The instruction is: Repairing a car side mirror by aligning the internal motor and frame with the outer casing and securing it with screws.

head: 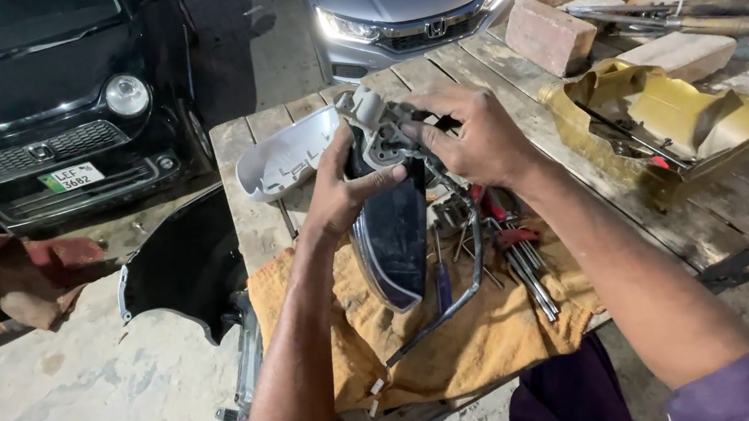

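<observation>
left hand [343, 190]: my fingers clamp the mirror unit's dark housing.
mirror unit [392, 223]: held above orange cloth [477, 340]; looks light, rigid; glass fragile, so I grip the housing.
right hand [476, 138]: fingers pinch its grey bracket [381, 128].

My left hand [346, 190]: raised, fingers curled, thumb pressed forward in a grip.
My right hand [474, 138]: knuckles up, fingers clamped down.
Forearms: bare, angled inward.

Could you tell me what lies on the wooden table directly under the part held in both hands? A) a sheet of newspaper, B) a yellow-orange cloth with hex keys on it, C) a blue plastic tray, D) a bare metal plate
B: the left hand and right hand hold a car side mirror assembly above a yellow-orange cloth strewn with hex keys.
</observation>
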